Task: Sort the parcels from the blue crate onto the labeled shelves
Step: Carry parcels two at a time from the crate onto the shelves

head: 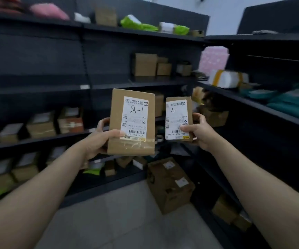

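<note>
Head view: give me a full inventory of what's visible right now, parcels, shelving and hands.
8-1 box: one, brown with white label, in the left grip.
small box: one, brown with white label, in the right grip; handwritten mark unclear.
floor carton: one, brown, on the floor at the shelf corner.
shelf boxes: many, brown, middle and lower shelves.
green bags: several, top shelf.
pink bag: one, top shelf, left.
pink parcel: one, patterned, at the corner.
white parcel: one, yellow bands, right shelf.
teal bags: several, right shelf.
shelves: two units, black, left and right.
floor: grey.
left hand: holds the 8-1 box.
right hand: holds the small box.
</note>
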Demonstrator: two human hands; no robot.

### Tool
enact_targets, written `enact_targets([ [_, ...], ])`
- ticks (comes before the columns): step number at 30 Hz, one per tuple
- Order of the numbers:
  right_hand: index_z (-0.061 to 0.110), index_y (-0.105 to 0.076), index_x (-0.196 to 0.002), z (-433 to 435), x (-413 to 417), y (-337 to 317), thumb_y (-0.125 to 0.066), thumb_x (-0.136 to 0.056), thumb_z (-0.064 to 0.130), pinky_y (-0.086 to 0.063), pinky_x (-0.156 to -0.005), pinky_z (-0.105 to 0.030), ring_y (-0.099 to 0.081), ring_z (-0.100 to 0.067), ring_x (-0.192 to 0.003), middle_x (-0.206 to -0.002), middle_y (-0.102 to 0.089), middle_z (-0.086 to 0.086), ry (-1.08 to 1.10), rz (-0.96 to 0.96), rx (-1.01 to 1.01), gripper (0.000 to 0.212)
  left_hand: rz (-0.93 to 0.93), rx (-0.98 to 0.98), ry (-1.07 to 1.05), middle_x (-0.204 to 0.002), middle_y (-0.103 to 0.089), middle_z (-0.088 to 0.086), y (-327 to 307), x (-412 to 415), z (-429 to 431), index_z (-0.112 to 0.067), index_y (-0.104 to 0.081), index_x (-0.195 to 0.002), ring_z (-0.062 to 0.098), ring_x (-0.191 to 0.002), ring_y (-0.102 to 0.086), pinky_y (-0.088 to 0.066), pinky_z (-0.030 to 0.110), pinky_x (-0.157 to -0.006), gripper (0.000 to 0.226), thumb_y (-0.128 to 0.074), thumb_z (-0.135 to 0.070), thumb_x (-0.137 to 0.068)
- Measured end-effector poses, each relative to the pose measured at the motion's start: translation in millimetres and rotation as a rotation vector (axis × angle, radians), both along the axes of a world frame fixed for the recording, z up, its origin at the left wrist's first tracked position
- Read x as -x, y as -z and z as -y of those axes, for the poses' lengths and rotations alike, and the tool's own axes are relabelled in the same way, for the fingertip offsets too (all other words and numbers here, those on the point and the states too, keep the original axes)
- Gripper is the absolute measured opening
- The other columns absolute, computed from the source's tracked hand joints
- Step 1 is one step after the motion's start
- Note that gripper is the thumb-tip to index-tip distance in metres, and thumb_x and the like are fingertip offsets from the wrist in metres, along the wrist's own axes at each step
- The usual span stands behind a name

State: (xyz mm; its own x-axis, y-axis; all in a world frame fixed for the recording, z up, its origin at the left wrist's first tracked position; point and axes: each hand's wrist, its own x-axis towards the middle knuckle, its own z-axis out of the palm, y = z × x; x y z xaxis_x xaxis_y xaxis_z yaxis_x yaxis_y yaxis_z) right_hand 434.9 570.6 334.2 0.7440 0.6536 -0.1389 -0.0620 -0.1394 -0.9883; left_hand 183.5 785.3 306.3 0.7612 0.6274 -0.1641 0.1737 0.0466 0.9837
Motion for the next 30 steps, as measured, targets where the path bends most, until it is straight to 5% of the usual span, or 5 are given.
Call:
enact_targets([
  [4, 0.036, -0.026, -0.138, -99.7, 26.6, 11.5, -0.074, -0.077, 0.002, -0.056, -0.052, -0.033, -0.074, -0.018, -0.072, -0.102, -0.07, -0.003, -0.22, -0.004, 0.05, 0.085, -0.005, 0.075, -0.171, -0.119, -0.063, 0.001, 18.3, 63.1, -47.8, -0.054, -0.031, -0.129, 0.03, -0.103, -0.065, -0.057, 0.05, -0.079, 0.1, -0.088, -0.04, -0.047],
  [10, 0.041, -0.022, -0.141, -216.6, 63.1, 24.0, -0.074, -0.078, 0.005, -0.056, -0.08, -0.052, -0.072, -0.026, -0.087, -0.105, -0.069, -0.003, -0.517, 0.023, 0.108, 0.09, -0.068, 0.09, -0.391, -0.121, -0.059, 0.002, 23.4, 127.4, -88.0, -0.059, -0.024, -0.128, 0.029, -0.102, -0.065, -0.057, 0.043, -0.073, 0.098, -0.085, -0.042, -0.052],
  [14, 0.041, -0.025, -0.141, -281.6, 74.0, 27.2, -0.074, -0.077, 0.004, -0.059, -0.064, -0.042, -0.074, -0.022, -0.079, -0.105, -0.069, -0.004, -0.637, 0.015, 0.117, 0.089, -0.032, 0.096, -0.53, -0.124, -0.055, 0.001, 26.2, 146.2, -105.9, -0.052, -0.021, -0.135, 0.029, -0.106, -0.061, -0.056, 0.043, -0.074, 0.1, -0.084, -0.038, -0.058],
  [30, 0.04, -0.024, -0.142, -451.9, 229.9, 58.3, -0.077, -0.074, 0.006, -0.055, -0.053, -0.034, -0.071, -0.022, -0.086, -0.108, -0.068, -0.002, -0.905, 0.068, 0.215, 0.092, -0.018, 0.163, -0.877, -0.121, -0.056, 0.001, 65.9, 310.2, -176.4, -0.051, -0.03, -0.125, 0.028, -0.105, -0.061, -0.057, 0.04, -0.068, 0.099, -0.085, -0.043, -0.043],
])
